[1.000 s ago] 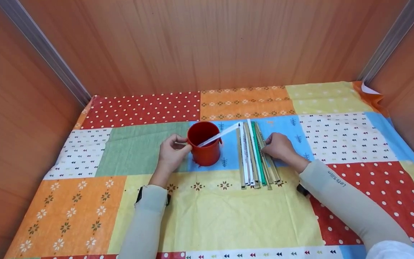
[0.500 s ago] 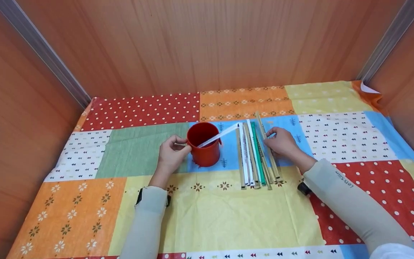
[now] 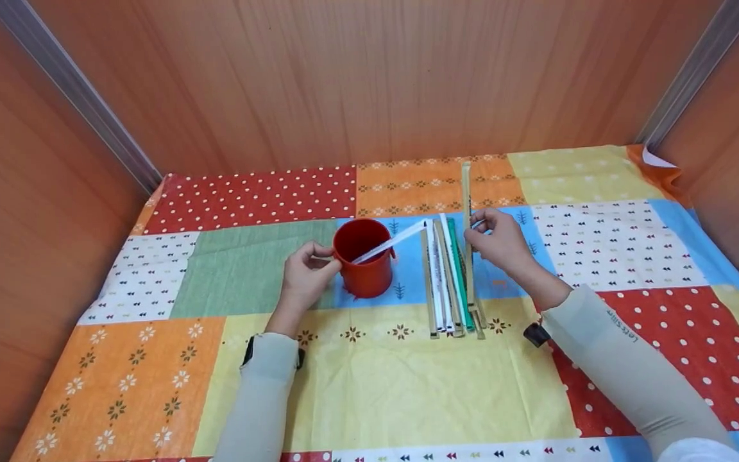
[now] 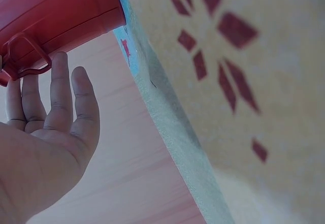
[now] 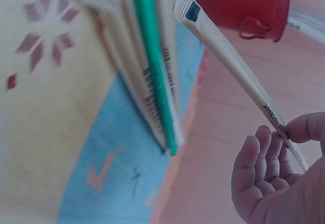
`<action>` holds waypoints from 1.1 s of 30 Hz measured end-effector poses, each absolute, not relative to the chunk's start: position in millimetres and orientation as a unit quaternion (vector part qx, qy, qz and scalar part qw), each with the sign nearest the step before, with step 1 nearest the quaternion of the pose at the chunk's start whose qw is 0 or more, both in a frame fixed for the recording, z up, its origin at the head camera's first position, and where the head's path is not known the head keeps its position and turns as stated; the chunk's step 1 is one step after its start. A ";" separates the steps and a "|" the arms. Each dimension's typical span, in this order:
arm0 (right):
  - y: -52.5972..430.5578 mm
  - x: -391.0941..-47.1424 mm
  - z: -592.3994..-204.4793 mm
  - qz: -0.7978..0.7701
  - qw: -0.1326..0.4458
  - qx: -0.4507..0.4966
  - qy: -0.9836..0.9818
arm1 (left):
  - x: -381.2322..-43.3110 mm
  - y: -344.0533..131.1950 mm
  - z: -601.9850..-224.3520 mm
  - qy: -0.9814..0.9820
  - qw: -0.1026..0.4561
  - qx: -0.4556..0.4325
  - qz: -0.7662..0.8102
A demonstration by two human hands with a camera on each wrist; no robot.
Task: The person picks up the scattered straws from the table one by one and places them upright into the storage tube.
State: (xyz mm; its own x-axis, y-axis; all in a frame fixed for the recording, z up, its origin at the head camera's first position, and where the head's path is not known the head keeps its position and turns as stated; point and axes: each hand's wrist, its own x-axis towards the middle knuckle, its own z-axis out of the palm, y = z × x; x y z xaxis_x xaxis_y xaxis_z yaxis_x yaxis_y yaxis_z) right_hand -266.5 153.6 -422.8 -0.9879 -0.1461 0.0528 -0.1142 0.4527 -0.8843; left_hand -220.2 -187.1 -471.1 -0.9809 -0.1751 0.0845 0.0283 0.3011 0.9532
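A red cup (image 3: pixel 369 277) with small side handles stands upright. My left hand (image 3: pixel 307 274) pinches its left side near the rim, by a handle loop seen in the left wrist view; the thumb is hidden there. Inside the cup leans a white wrapped straw (image 3: pixel 401 239), sticking out to the right. My right hand (image 3: pixel 503 242) pinches a tan paper-wrapped straw (image 5: pixel 238 74) between thumb and fingers, raised off the cloth. Just left of that hand lies a row of wrapped straws (image 3: pixel 437 276), tan and white, with one green straw (image 3: pixel 459 276) among them.
A patchwork-patterned cloth (image 3: pixel 401 385) covers the table. Wooden panels (image 3: pixel 369 77) rise at the back and both sides, with metal strips at the corners. The cloth's far right corner (image 3: pixel 658 160) is folded up.
My right hand has drawn the tan straw out from the right of the row, lifting it away from me and turning it almost straight. The left hand and cup stay put.
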 end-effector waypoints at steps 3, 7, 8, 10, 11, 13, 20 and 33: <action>148.4 -262.0 -415.8 -0.536 -0.009 -0.100 0.838 | -220.1 -187.0 -470.6 -0.802 0.088 0.043 -0.589; 141.4 -255.5 -406.5 -0.549 -0.035 -0.125 0.826 | -220.1 -186.9 -470.3 -0.802 0.086 0.041 -0.590; 139.8 -253.9 -404.3 -0.551 -0.039 -0.130 0.824 | -220.1 -187.0 -470.2 -0.801 0.087 0.040 -0.591; 136.7 -250.6 -399.6 -0.555 -0.046 -0.135 0.819 | -220.1 -187.0 -470.4 -0.800 0.085 0.042 -0.593; 135.3 -249.3 -397.6 -0.557 -0.049 -0.138 0.817 | -220.0 -187.0 -470.4 -0.799 0.085 0.042 -0.594; 132.9 -246.8 -394.1 -0.564 -0.054 -0.143 0.811 | -219.9 -187.0 -470.6 -0.798 0.085 0.043 -0.595; 125.0 -240.9 -383.2 -0.592 -0.065 -0.148 0.789 | -218.9 -187.5 -471.2 -0.798 0.081 0.046 -0.595; 111.3 -237.1 -376.5 -0.653 -0.093 -0.148 0.737 | -219.6 -186.8 -468.6 -0.802 0.085 0.042 -0.589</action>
